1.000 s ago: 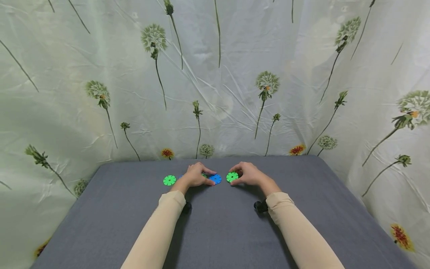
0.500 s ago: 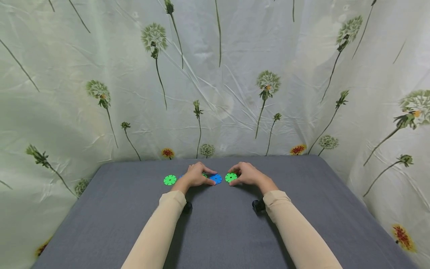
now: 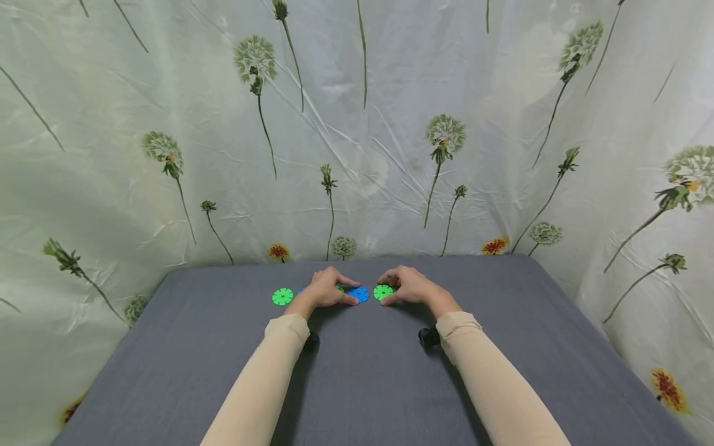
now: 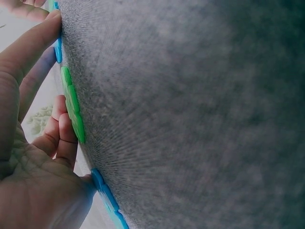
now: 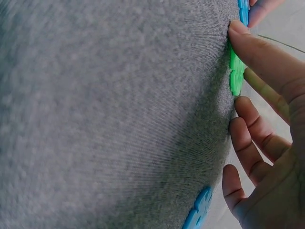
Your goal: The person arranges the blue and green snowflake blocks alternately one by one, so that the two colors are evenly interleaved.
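Observation:
My left hand (image 3: 325, 289) holds a notched blue plastic disc (image 3: 360, 294) between thumb and index finger, flat at the tabletop. A short way to its right, my right hand (image 3: 414, 287) pinches a notched green disc (image 3: 383, 292) by its near and far edges. A narrow gap separates the two discs in the head view. Under the left palm, the left wrist view shows another green disc (image 4: 72, 105) and, nearer the wrist, a blue disc (image 4: 108, 200). Another green disc (image 3: 282, 297) lies left of the left wrist, making a row.
One more blue disc (image 5: 198, 210) lies beneath the right hand in the right wrist view, hidden from the head camera. Grey cloth covers the table (image 3: 357, 378). A flower-printed curtain (image 3: 379, 136) hangs behind its far edge.
The right hand has slid slightly left with its green disc, narrowing the gap to the blue disc. The left hand has stayed in place.

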